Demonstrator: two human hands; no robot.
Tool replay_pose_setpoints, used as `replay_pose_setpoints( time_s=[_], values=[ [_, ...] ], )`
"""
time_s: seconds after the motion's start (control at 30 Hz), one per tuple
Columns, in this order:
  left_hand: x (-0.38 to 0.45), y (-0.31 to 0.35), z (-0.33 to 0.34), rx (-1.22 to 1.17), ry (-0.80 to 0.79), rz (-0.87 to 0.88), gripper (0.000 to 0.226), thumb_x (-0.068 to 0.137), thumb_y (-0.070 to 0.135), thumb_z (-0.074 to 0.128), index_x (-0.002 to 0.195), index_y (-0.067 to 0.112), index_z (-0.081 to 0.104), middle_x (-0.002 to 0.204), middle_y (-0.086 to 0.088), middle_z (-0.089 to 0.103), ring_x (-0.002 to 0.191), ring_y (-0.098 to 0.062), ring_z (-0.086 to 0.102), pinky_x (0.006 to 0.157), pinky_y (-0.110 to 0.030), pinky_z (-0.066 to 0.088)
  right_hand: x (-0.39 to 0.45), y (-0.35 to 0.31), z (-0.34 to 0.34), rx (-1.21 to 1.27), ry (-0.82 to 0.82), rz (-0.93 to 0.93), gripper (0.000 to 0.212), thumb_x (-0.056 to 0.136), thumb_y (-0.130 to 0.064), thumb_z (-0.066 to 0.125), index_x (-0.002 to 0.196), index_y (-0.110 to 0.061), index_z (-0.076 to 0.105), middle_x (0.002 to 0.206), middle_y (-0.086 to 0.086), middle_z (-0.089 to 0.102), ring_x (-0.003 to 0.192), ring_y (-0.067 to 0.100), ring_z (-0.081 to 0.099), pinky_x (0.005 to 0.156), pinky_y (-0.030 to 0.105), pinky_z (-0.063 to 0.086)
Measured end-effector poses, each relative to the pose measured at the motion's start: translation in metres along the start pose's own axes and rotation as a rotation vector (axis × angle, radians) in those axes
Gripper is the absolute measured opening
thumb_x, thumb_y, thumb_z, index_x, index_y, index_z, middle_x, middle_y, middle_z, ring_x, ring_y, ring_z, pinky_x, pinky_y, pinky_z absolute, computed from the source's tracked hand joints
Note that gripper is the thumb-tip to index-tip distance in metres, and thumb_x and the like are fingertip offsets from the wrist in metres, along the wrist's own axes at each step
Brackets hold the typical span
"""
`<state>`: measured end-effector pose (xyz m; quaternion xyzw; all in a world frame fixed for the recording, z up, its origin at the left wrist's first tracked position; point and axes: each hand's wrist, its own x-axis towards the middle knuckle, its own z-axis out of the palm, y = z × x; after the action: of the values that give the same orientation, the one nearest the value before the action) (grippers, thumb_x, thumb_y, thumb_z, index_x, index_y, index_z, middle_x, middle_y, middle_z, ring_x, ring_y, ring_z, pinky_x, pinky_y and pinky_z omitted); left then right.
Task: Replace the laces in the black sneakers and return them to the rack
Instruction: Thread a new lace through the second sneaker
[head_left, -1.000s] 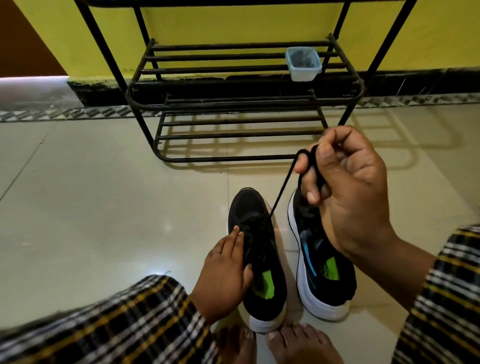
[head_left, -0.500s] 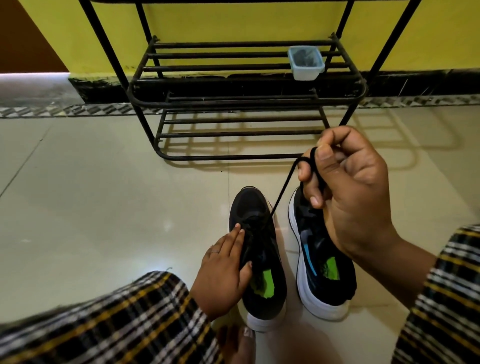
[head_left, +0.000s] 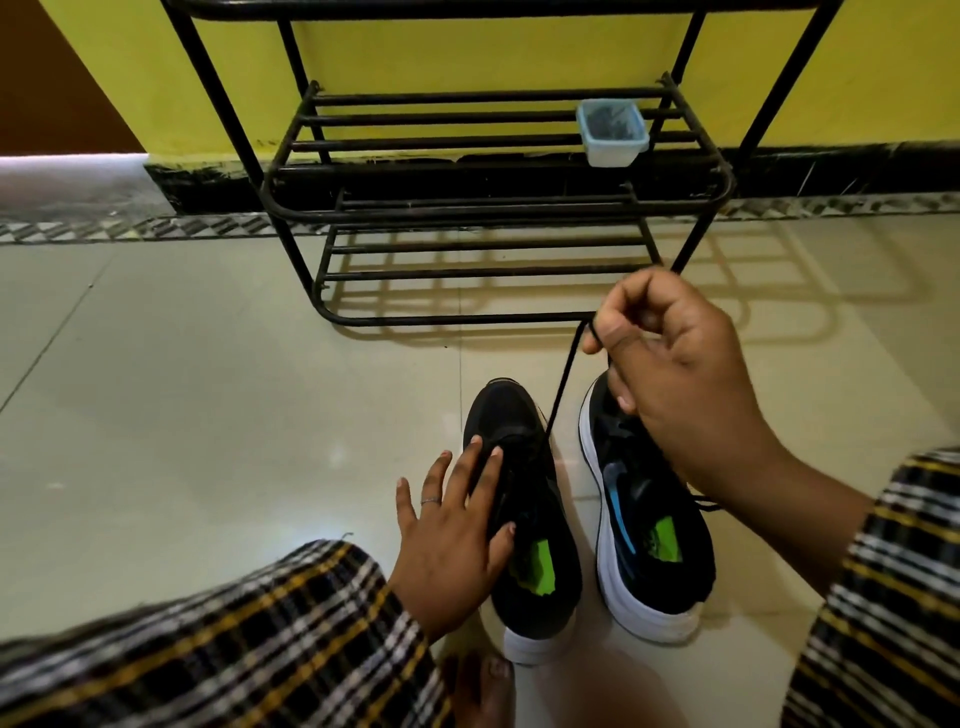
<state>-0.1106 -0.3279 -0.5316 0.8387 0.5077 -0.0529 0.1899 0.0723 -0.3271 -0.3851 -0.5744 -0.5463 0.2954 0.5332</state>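
Glossy pale floor tile under everything, yellow wall behind, black metal rack standing just beyond my hands with a small plastic tub on its upper shelf, shelves otherwise bare as far as I see. Two black sneakers sit side by side on the tile between me and the rack: left sneaker under my left hand, right sneaker below my right hand. Left hand lies flat, fingers straight and spread, pressing on the lace area and side of the left sneaker to steady it. Right hand is raised above the toe of the right sneaker, thumb and forefinger pinching the black lace; lace runs taut and slanted down from that pinch to the eyelets of the left sneaker. I judge the step as drawing the lace through the left sneaker; pulling out or threading in, can't tell, eyelets too dark. Right sneaker shows a lace end trailing at its far side. Next move, my guess: hold the shoe pinned, pull further up and away, regrip lower on the lace. Racking is far off.
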Motion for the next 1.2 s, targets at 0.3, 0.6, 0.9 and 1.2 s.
replay_pose_setpoints(
  time_s=[0.3, 0.6, 0.9, 1.2],
  values=[
    [0.007, 0.009, -0.023, -0.241, 0.085, 0.077, 0.045, 0.094, 0.039, 0.049, 0.133, 0.024, 0.034, 0.125, 0.004, 0.046, 0.109, -0.016, 0.051, 0.087, -0.032, 0.046, 0.000, 0.019, 0.005, -0.477, -0.188, 0.176, 0.008, 0.094, -0.016, 0.049, 0.087, -0.019, 0.048, 0.071, -0.003, 0.068, 0.051, 0.000, 0.053, 0.052, 0.016, 0.033],
    [0.017, 0.002, -0.041, -0.667, 0.008, -0.079, 0.018, 0.091, 0.018, 0.057, 0.104, 0.015, 0.069, 0.095, 0.002, 0.069, 0.082, -0.009, 0.062, 0.070, -0.014, 0.044, -0.007, 0.047, 0.012, -0.011, -0.315, 0.565, 0.015, 0.089, -0.001, 0.058, 0.104, -0.007, 0.059, 0.071, 0.005, 0.070, 0.046, 0.008, 0.051, 0.041, 0.017, 0.038],
    [0.013, 0.002, -0.041, -1.023, -0.005, -0.244, 0.026, 0.084, 0.000, 0.060, 0.078, 0.023, 0.073, 0.077, 0.002, 0.073, 0.074, -0.008, 0.068, 0.071, -0.023, 0.056, -0.023, 0.070, 0.027, 0.059, -0.330, 0.753, 0.011, 0.089, -0.007, 0.061, 0.089, 0.002, 0.067, 0.062, 0.008, 0.066, 0.039, 0.013, 0.050, 0.036, 0.019, 0.036],
    [0.011, 0.012, -0.047, -1.144, -0.062, -0.245, 0.018, 0.084, -0.003, 0.060, 0.098, 0.003, 0.072, 0.093, -0.015, 0.072, 0.089, -0.025, 0.069, 0.086, -0.035, 0.056, -0.027, 0.083, 0.034, -0.415, -0.396, 0.467, 0.016, 0.082, -0.013, 0.067, 0.067, -0.011, 0.068, 0.046, -0.017, 0.057, 0.045, -0.002, 0.051, 0.052, 0.012, 0.040]
  ],
)
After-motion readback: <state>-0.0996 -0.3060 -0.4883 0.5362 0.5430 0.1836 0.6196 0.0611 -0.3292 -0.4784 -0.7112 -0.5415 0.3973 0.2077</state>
